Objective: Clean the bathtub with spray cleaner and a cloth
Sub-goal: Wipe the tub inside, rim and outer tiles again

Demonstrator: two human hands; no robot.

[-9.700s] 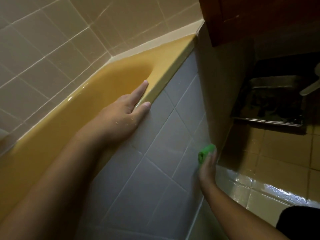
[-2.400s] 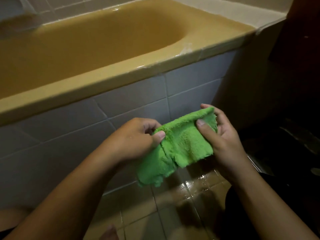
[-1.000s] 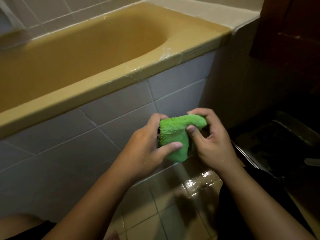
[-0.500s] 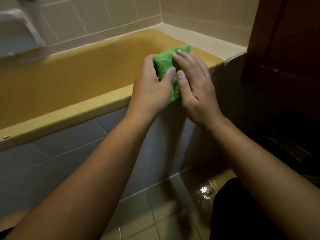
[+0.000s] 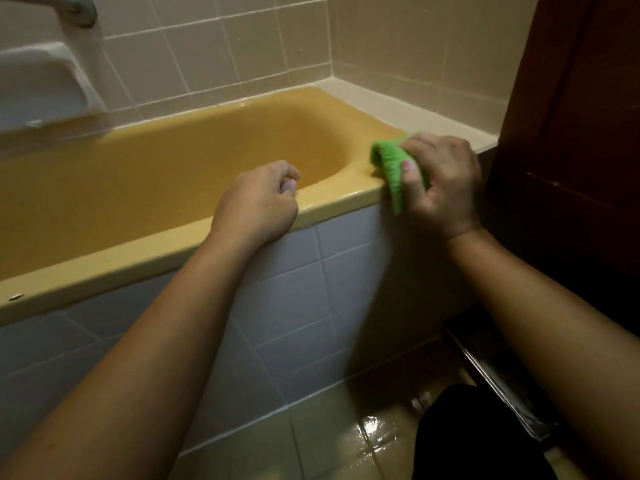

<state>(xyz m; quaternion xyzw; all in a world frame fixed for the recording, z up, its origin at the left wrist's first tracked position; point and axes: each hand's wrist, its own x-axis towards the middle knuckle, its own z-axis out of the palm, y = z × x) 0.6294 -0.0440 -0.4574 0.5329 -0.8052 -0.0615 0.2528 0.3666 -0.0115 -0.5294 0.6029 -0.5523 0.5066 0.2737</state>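
Gripping the green cloth (image 5: 389,164), your right hand (image 5: 443,181) sits on the far-end corner of the bathtub (image 5: 138,258). Fingers are curled over the top of the folded wad and the thumb is clamped on its near face. The cloth is pressed on the yellow rim, and its lower end hangs over the outer edge onto the tiled front panel (image 5: 294,282).

Head view, rest of it:
- Your left hand (image 5: 258,202) rests on the near rim, well apart from the right hand. Its fingers are balled into a loose fist with nothing in them, the knuckles toward the basin.
- Between your two hands the rim gleams wet.
- Beyond the right hand a cream ledge (image 5: 398,102) runs along the tub's end, below beige wall tiles (image 5: 225,46).
- Just right of that hand stands a dark wooden panel (image 5: 571,133).
- Far beyond and left of the left hand is a white moulded soap shelf (image 5: 45,84) on the wall, with a metal grab bar (image 5: 76,5) above it.
- Under your forearms lies a glossy wet floor (image 5: 329,438), and dark clothing (image 5: 467,434) shows below the right arm.
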